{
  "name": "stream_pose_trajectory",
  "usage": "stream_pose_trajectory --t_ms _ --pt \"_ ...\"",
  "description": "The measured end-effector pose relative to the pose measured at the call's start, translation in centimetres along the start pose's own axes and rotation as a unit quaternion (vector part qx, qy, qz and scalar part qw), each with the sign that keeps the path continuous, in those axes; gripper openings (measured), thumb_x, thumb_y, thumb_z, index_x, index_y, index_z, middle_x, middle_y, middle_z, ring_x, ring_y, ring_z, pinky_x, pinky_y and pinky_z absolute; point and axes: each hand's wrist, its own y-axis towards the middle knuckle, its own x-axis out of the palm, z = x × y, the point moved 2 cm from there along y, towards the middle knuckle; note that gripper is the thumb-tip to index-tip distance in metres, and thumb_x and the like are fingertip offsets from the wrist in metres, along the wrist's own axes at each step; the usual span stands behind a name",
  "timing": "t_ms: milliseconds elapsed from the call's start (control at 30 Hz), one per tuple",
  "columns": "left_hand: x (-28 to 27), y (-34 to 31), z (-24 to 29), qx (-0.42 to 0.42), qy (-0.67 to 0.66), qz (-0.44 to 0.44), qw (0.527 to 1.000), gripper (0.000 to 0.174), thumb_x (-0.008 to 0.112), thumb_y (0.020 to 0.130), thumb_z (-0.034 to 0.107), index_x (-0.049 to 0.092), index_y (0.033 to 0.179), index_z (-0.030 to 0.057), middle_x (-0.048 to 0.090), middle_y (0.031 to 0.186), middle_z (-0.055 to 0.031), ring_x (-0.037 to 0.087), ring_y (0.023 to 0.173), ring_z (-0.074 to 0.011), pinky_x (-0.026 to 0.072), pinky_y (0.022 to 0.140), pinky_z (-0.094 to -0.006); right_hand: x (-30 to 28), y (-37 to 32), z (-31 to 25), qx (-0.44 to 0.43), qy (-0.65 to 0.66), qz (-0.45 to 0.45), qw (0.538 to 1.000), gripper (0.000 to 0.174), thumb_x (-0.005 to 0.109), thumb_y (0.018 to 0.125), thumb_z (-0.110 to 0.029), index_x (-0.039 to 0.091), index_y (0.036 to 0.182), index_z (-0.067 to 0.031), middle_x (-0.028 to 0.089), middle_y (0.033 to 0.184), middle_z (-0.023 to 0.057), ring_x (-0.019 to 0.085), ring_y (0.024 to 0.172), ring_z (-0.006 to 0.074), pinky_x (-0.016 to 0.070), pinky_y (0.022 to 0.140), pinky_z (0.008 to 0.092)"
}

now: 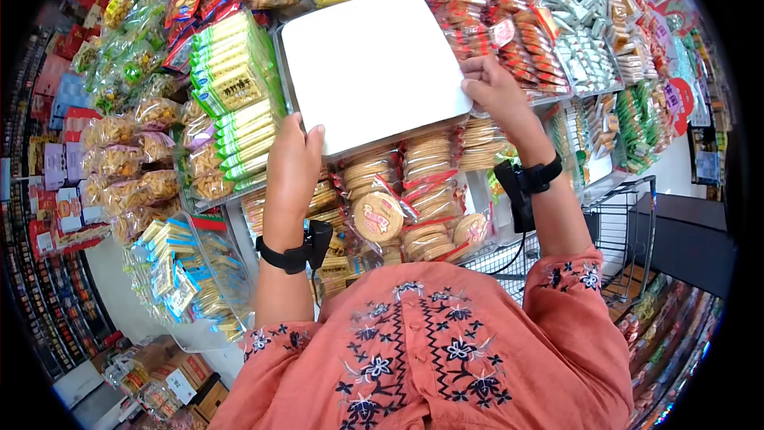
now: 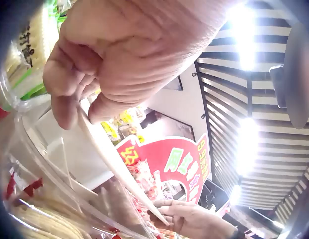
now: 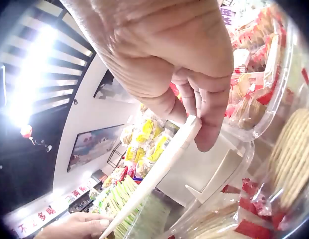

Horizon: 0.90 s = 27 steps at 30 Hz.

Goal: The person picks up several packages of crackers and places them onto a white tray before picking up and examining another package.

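A white board [image 1: 374, 72] with rounded upper corners lies tilted over a clear bin among the snack bins. My left hand [image 1: 293, 163] pinches its lower left edge, the thumb on top. On the right edge my right hand [image 1: 497, 91] grips it between thumb and fingers. The left wrist view shows the left hand [image 2: 119, 59] with the thin board [image 2: 114, 159] between thumb and fingers. In the right wrist view the right hand [image 3: 169, 64] pinches the board's corner [image 3: 164, 159], with a white inner surface below it.
Round biscuits in clear packs [image 1: 378, 216] fill the bin nearest the body. Green-wrapped packs [image 1: 239, 91] stand on the left, red-wrapped snacks [image 1: 537, 48] on the right. A wire cart [image 1: 629, 223] is at the lower right, and a bin of blue packets [image 1: 179, 271] at the lower left.
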Motion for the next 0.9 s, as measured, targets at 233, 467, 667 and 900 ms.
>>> stream_pose_trajectory --t_ms 233,467,667,900 --pt "-0.8 -0.3 1.6 0.021 0.140 -0.032 0.989 0.031 0.060 0.095 0.022 0.059 0.105 -0.0073 0.065 0.091 -0.0319 0.062 0.088 -0.0498 0.0503 0.078 -0.0534 0.9 0.9 0.4 -0.077 -0.246 0.007 0.966 0.043 0.068 0.084 -0.026 0.063 0.116 0.0029 0.069 0.101 0.0162 0.067 0.091 0.0258 0.0521 0.078 0.0367" --pt "-0.6 0.5 0.4 0.062 0.188 -0.023 0.980 0.036 0.064 0.090 0.026 0.062 0.094 -0.0089 0.064 0.090 -0.0311 0.062 0.089 -0.0480 0.0486 0.080 -0.0515 1.8 1.3 0.0 -0.060 -0.311 0.009 0.948 0.043 0.066 0.083 -0.034 0.067 0.099 0.0064 0.069 0.094 0.0269 0.067 0.089 0.0398 0.0515 0.080 0.0459" --pt "-0.4 1.5 0.7 0.062 0.208 -0.051 0.975 0.034 0.065 0.088 0.026 0.062 0.096 -0.0074 0.066 0.092 -0.0310 0.063 0.090 -0.0485 0.0493 0.081 -0.0533 3.5 1.7 -0.5 -0.067 -0.372 0.028 0.925 0.044 0.063 0.084 -0.035 0.069 0.091 0.0080 0.068 0.094 0.0304 0.067 0.091 0.0443 0.0518 0.084 0.0499" --pt "0.1 2.4 1.6 0.082 0.235 -0.053 0.967 0.034 0.064 0.088 0.026 0.061 0.096 -0.0063 0.067 0.091 -0.0297 0.064 0.089 -0.0479 0.0503 0.080 -0.0536 5.0 1.0 -1.3 -0.072 -0.359 0.025 0.930 0.042 0.063 0.084 -0.031 0.068 0.095 0.0088 0.068 0.095 0.0314 0.067 0.092 0.0463 0.0536 0.084 0.0508"
